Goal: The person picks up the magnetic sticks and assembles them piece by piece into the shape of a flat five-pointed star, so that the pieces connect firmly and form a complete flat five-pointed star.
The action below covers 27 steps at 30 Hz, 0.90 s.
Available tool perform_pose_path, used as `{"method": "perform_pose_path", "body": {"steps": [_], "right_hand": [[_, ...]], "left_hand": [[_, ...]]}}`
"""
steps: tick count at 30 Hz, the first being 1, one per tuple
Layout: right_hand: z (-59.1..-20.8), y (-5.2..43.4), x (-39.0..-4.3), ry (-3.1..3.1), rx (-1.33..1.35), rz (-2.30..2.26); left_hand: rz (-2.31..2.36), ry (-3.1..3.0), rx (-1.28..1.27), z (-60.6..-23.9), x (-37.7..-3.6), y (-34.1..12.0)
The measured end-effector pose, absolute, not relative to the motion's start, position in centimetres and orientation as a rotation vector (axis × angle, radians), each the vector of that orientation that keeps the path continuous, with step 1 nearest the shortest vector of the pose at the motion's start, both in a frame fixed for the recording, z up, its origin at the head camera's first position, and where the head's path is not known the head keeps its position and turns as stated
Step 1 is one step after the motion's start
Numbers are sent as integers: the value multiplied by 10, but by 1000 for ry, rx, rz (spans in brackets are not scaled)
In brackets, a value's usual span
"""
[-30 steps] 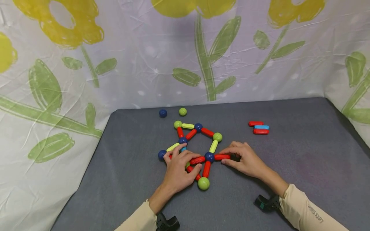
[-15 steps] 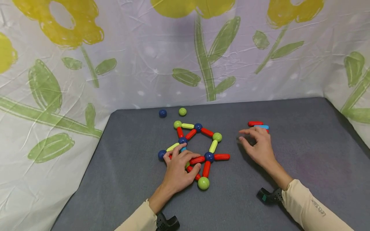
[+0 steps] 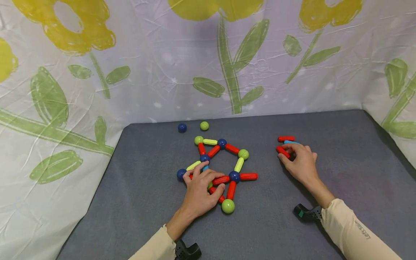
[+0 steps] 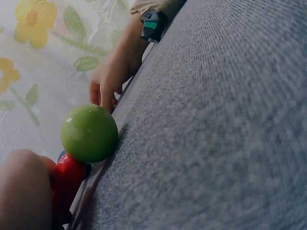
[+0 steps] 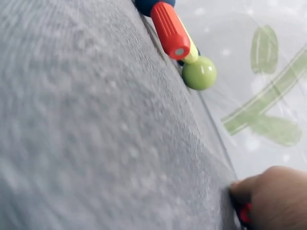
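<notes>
My right hand (image 3: pixel 303 164) pinches a red magnetic rod (image 3: pixel 282 151) by the small pile at the right, the rod tilted out from between thumb and fingers. My left hand (image 3: pixel 202 190) holds the near left part of a flat frame of magnetic rods and balls, its fingers bent over a partly covered green ball and red rods. A blue ball (image 3: pixel 234 176) joins several rods, including a red rod (image 3: pixel 248 176) that sticks out with a free end. In the left wrist view, a large green ball (image 4: pixel 89 134) sits at the end of a red rod (image 4: pixel 68 179) by my thumb.
A loose blue ball (image 3: pixel 182 128) and a loose green ball (image 3: pixel 204 125) lie near the back edge. Beside my right hand are another red rod (image 3: pixel 286 138) and a partly covered light-blue rod (image 3: pixel 290 142). A flowered cloth (image 3: pixel 146 72) hangs behind the grey table (image 3: pixel 130 216).
My right hand has let go of the rod sticking out of the frame, moved right to the pile and picked up a red rod. My left hand has stayed on the frame.
</notes>
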State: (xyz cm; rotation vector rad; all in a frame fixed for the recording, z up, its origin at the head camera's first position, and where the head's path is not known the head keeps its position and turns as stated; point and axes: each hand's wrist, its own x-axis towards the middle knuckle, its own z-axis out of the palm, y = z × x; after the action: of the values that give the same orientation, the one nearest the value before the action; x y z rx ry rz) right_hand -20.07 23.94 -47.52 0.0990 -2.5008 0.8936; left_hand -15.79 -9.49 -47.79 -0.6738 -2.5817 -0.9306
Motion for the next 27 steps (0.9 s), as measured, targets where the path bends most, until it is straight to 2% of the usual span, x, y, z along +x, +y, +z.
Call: {"method": "perform_pose_path", "body": {"steps": [11, 27], "right_hand": [[-478, 203, -191, -2544, 429, 968], [-477, 190, -184, -2590, 493, 1181]], "left_hand": [[-929, -2573, -694, -478, -157, -94], [-944, -2582, -761, -477, -156, -93]]}}
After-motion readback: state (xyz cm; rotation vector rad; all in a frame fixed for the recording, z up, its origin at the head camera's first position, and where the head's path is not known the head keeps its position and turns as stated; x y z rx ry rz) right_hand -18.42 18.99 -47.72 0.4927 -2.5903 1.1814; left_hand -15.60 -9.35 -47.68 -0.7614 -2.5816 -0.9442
